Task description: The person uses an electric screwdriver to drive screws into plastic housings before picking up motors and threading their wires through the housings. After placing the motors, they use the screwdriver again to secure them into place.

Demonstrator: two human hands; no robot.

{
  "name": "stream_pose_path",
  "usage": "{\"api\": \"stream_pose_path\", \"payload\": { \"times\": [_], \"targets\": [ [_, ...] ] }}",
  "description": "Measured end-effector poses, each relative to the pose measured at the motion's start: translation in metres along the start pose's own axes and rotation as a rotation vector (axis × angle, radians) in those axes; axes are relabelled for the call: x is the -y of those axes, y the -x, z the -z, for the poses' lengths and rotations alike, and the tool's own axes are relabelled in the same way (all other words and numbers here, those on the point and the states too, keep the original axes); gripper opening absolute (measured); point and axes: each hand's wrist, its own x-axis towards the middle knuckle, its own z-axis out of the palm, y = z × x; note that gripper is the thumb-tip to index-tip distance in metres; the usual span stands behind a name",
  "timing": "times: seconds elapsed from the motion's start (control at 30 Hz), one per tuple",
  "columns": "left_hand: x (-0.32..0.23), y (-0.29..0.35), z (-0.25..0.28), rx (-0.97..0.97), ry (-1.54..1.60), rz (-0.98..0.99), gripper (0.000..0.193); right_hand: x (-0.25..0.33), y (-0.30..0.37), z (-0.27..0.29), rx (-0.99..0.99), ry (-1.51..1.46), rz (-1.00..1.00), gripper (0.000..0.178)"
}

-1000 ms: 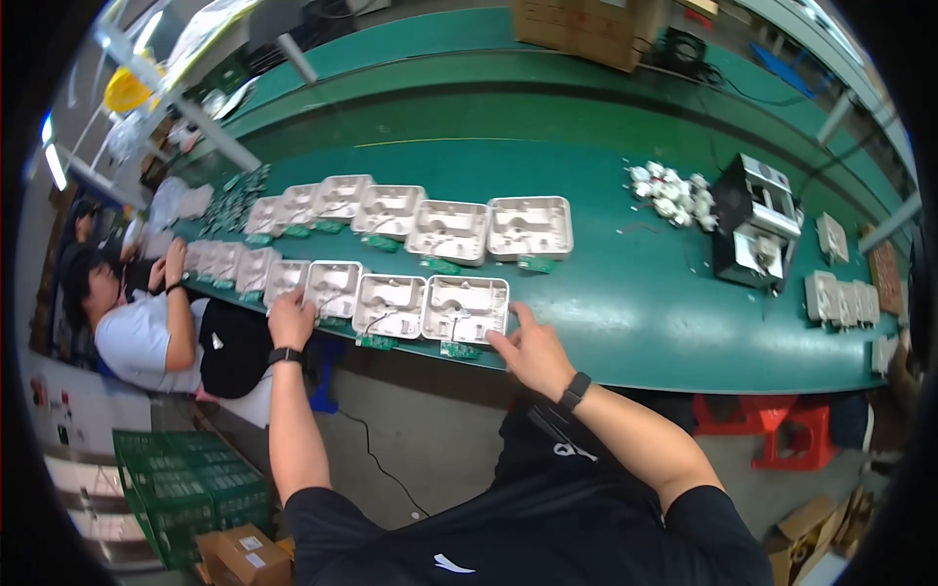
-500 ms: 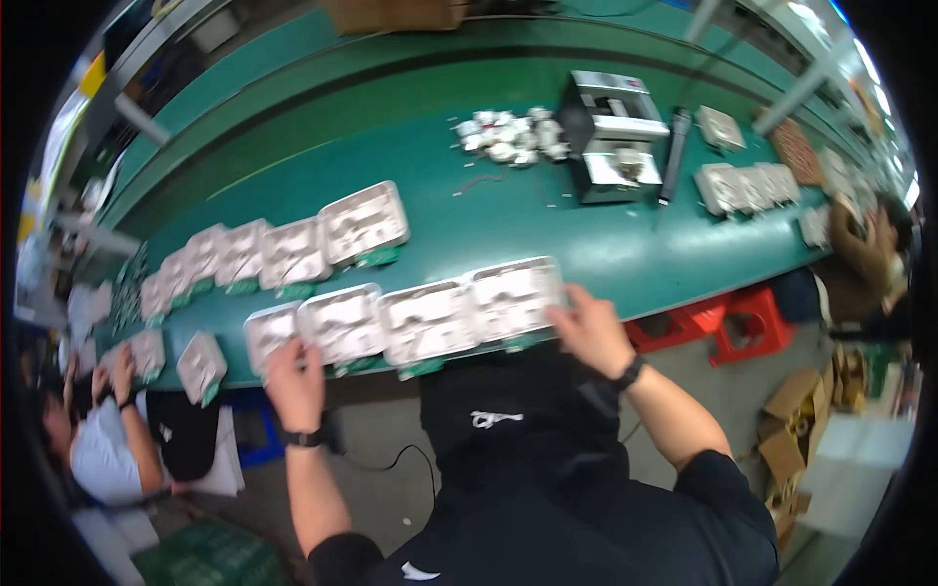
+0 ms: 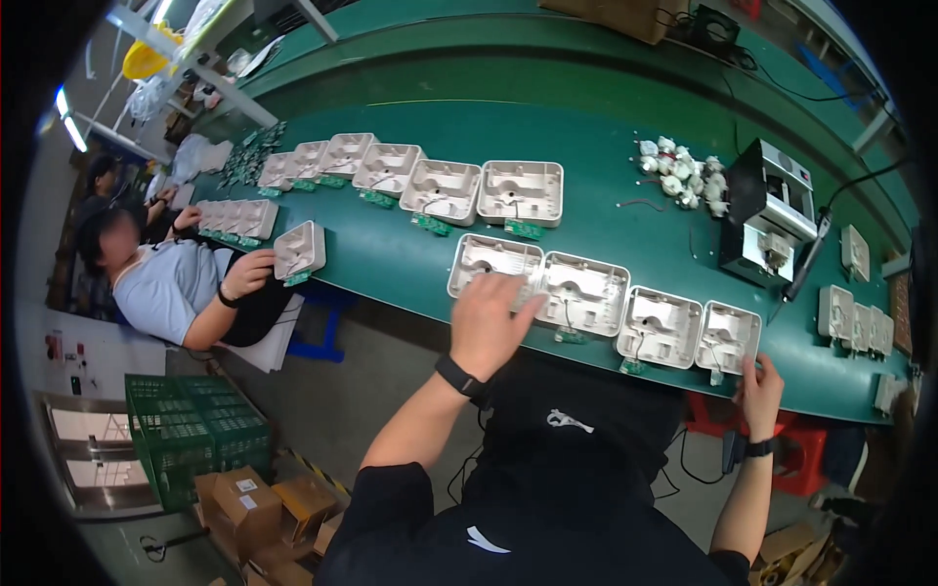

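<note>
Several shallow off-white plastic housings stand in a front row near the bench edge, open side up, with wires and small green circuit boards hanging from some. Over the near side of the leftmost housing (image 3: 495,262) lies my left hand (image 3: 491,327), fingers stretched out and thumb apart; its fingertips cover part of the interior. My right hand (image 3: 761,396) is at the outer side of the rightmost housing (image 3: 731,337), fingertips by its rim and fingers apart. Between them sit two more housings, a wider one (image 3: 586,293) and another (image 3: 660,327).
A second row of housings (image 3: 440,190) runs behind, toward a pile of green circuit boards (image 3: 252,156). White small parts (image 3: 679,174) lie by a black-and-silver machine (image 3: 772,210) and a dark tool (image 3: 809,256). A co-worker's hand (image 3: 249,273) holds a housing (image 3: 299,251) at left.
The view has swung left, so the bench items appear farther right. My left hand has come farther over the leftmost housing; my right hand stays at the row's right end.
</note>
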Motion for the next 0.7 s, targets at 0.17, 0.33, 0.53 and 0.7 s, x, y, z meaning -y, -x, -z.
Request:
{"api": "stream_pose_path", "payload": {
  "times": [0.17,0.33,0.53,0.7],
  "targets": [
    [0.076,-0.01,0.045,-0.154,-0.096,0.324,0.028,-0.008,0.006,0.014,-0.065,0.055,0.004,0.027],
    [0.035,0.007,0.055,0.306,0.07,0.393,0.024,0.016,-0.004,0.01,0.004,0.105,0.055,0.029],
    [0.009,0.017,0.014,0.27,-0.047,0.095,0.026,0.021,-0.013,0.025,-0.041,0.264,0.153,0.022],
    [-0.021,0.015,0.004,0.292,-0.088,0.027,0.031,0.004,-0.029,0.052,-0.101,0.45,0.189,0.024]
  ]
}}
